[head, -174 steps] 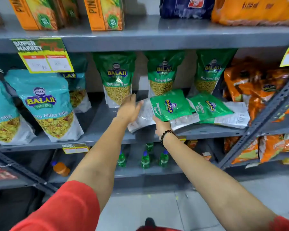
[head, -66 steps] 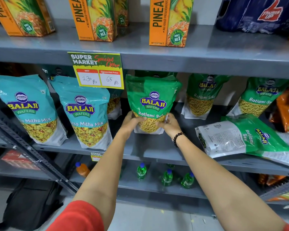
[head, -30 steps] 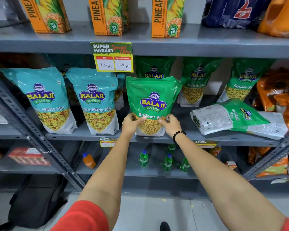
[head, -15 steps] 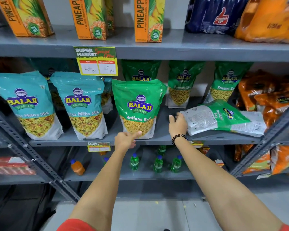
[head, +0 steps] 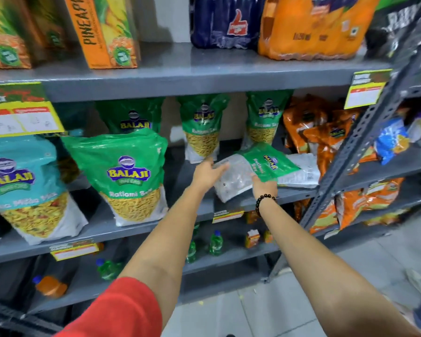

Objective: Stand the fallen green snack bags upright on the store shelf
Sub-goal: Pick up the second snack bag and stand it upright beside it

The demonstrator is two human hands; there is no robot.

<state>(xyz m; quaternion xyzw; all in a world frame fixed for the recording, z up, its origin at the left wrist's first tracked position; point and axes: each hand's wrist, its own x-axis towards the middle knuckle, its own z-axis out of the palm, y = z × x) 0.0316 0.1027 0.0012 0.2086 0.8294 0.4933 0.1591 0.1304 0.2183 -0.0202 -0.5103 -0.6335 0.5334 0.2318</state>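
A green Ratlami Sev snack bag (head: 265,164) lies on its side on the grey middle shelf (head: 156,228), its clear white end toward me. My left hand (head: 208,170) is on that end and my right hand (head: 264,184), with a black bead bracelet, grips the near edge. Under it lies a second fallen bag (head: 299,169), white back up. One green bag (head: 131,171) stands upright at the shelf front, to the left. Three more stand in the back row (head: 202,127).
Teal Mitha Mix bags (head: 20,186) stand at the left, orange snack bags (head: 323,135) at the right behind a slanted grey shelf post (head: 345,152). Juice cartons and drink packs fill the shelf above. Small green bottles (head: 215,243) stand on the shelf below.
Both hands have left the upright green bag and moved right to the fallen bag. Its near end now looks raised off the shelf. The view has shifted right.
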